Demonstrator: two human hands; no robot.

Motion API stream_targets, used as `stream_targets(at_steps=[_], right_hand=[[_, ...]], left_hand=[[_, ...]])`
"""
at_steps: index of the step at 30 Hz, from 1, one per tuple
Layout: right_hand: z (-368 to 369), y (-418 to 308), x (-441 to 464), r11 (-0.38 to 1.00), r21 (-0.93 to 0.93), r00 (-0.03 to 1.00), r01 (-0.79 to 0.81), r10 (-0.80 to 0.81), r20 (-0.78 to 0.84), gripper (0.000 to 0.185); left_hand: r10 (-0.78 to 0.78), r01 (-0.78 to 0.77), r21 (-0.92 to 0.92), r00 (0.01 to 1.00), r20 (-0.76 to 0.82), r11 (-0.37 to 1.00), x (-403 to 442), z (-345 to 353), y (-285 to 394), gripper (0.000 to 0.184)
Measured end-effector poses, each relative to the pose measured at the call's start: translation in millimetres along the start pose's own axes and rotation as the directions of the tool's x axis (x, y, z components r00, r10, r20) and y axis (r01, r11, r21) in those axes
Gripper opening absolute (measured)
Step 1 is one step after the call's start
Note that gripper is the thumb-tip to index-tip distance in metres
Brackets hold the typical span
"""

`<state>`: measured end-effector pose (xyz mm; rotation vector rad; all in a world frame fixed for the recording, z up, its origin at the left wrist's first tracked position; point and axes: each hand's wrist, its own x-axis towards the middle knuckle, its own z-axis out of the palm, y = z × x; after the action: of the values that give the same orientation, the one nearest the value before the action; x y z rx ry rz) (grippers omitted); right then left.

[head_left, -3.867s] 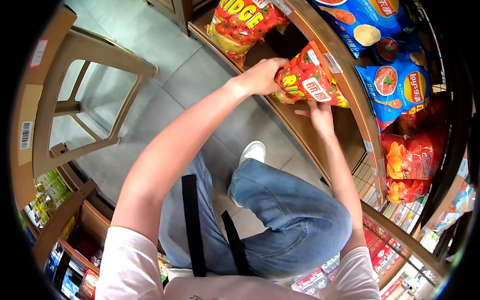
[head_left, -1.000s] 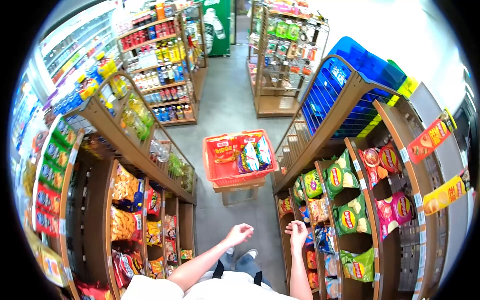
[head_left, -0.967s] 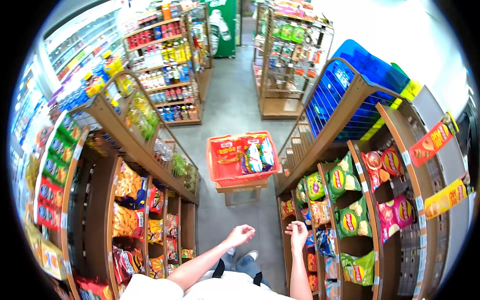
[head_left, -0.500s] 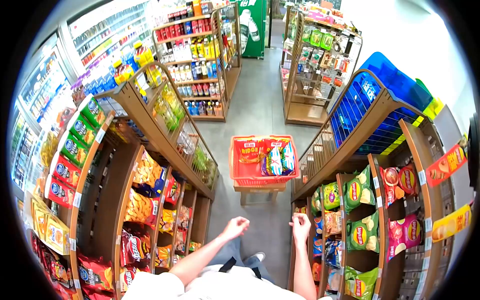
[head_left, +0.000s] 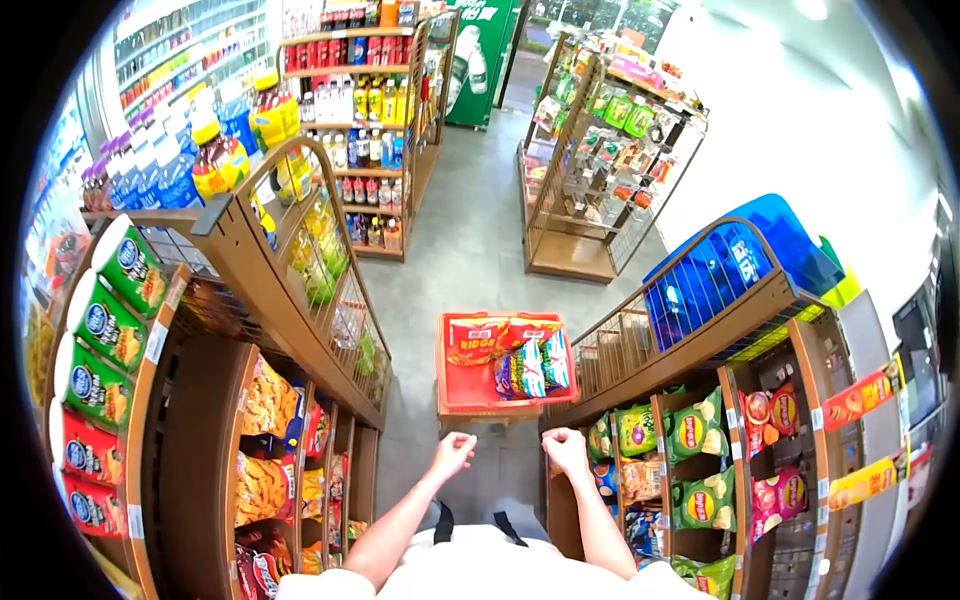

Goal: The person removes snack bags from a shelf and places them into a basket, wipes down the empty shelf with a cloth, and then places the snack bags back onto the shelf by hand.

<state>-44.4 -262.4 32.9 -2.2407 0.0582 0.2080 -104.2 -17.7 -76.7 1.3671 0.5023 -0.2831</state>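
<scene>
My left hand [head_left: 454,454] is raised in front of me with its fingers curled, and nothing can be made out in it. At a similar height, my right hand [head_left: 566,450] also has bent fingers, near the right-hand shelves. Just beyond both hands a red basket [head_left: 462,386] rests on a brown stool [head_left: 447,411]. Inside it lie red RIDGE chip bags [head_left: 474,342] at the back and left, and purple, white and blue bags [head_left: 522,371] at the front right. Neither hand touches the basket.
Snack shelves [head_left: 196,420] flank me on the left, with chip shelves [head_left: 739,440] on the right. Farther off stand a drinks rack [head_left: 350,124] and a goods rack [head_left: 570,256], with grey floor [head_left: 460,230] between them. Blue bins [head_left: 740,262] sit behind the right shelf.
Earlier my hands held a red chip bag at a low shelf; now they are raised in the aisle. Over the last second the basket has come closer to my hands.
</scene>
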Motion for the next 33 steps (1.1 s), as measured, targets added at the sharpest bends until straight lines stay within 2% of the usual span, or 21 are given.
stream_targets(at_steps=[1,2,3,4,6,7,8,10,11,13,16,18,19,21,22,24,25,27,28,30,33], right_hand=[[2,-11,8,0.999,0.040,1.000,0.000,0.000,0.014,0.020],[2,-21,16,0.990,0.027,0.989,-0.138,0.137,0.051,0.021],[4,-25,30,0.994,-0.023,0.991,-0.111,0.112,0.076,0.022],[5,-32,47,0.995,-0.072,0.992,-0.070,0.077,0.102,0.022],[7,-49,82,0.995,-0.093,0.995,0.038,-0.029,0.093,0.026],[12,-47,111,0.973,-0.201,0.989,0.115,-0.093,0.114,0.032],[18,-45,140,0.967,-0.170,0.973,0.191,-0.165,0.161,0.039],[33,-61,194,0.914,-0.261,0.942,0.310,-0.257,0.218,0.044],[46,-68,218,0.949,-0.141,0.939,0.282,-0.243,0.242,0.049],[92,-71,283,0.838,-0.244,0.847,0.489,-0.388,0.364,0.063],[122,-71,321,0.730,-0.362,0.770,0.580,-0.346,0.536,0.088],[144,-58,339,0.608,-0.403,0.695,0.684,-0.374,0.614,0.091],[153,-61,345,0.605,-0.375,0.669,0.703,-0.381,0.638,0.091],[166,-65,345,0.463,-0.570,0.700,0.679,-0.174,0.692,0.090],[172,-60,343,0.484,-0.546,0.686,0.684,-0.170,0.708,0.090],[175,-54,348,0.527,-0.512,0.696,0.679,-0.238,0.677,0.070],[175,-50,346,0.506,-0.500,0.684,0.703,-0.290,0.669,0.063],[175,-44,343,0.497,-0.499,0.681,0.710,-0.306,0.665,0.062],[175,-45,341,0.476,-0.496,0.669,0.726,-0.320,0.671,0.061],[172,-49,341,0.514,-0.494,0.694,0.702,-0.336,0.636,0.055],[160,-49,334,0.580,-0.464,0.726,0.670,-0.380,0.573,0.051]], left_hand=[[0.022,-0.022,0.013,1.000,-0.017,1.000,5,-4,2,0.046],[0.038,-0.037,0.054,0.999,-0.025,0.998,13,-10,5,0.051],[0.041,-0.035,0.093,0.997,-0.069,0.995,29,-15,3,0.057],[0.130,-0.097,0.207,0.980,-0.150,0.973,40,-18,13,0.062],[0.188,-0.153,0.211,0.970,-0.156,0.965,77,-25,20,0.067],[0.268,-0.198,0.331,0.947,-0.180,0.923,90,-29,38,0.069],[0.339,-0.222,0.443,0.918,-0.204,0.869,100,-32,53,0.072],[0.379,-0.240,0.460,0.895,-0.236,0.855,120,-37,95,0.073],[0.426,-0.270,0.516,0.880,-0.209,0.813,128,-36,108,0.075],[0.410,-0.219,0.527,0.869,-0.277,0.821,178,-38,110,0.076],[0.388,-0.189,0.533,0.875,-0.290,0.825,201,-19,112,0.079],[0.301,-0.150,0.446,0.908,-0.292,0.883,194,-10,108,0.079],[0.283,-0.110,0.454,0.899,-0.335,0.884,187,-7,107,0.077],[0.253,-0.039,0.469,0.879,-0.403,0.882,175,-2,77,0.073],[0.169,-0.020,0.325,0.884,-0.435,0.945,151,-3,92,0.066],[0.129,0.018,0.261,0.835,-0.535,0.965,120,-5,87,0.060],[0.132,0.023,0.275,0.839,-0.528,0.961,107,-6,80,0.060],[0.042,0.054,0.143,0.803,-0.595,0.988,85,-12,70,0.050],[0.055,0.049,0.161,0.808,-0.586,0.986,77,-18,67,0.050],[-0.062,0.163,0.144,0.843,-0.534,0.976,64,-33,65,0.043],[0.039,0.045,0.158,0.870,-0.492,0.986,62,-50,63,0.038]])
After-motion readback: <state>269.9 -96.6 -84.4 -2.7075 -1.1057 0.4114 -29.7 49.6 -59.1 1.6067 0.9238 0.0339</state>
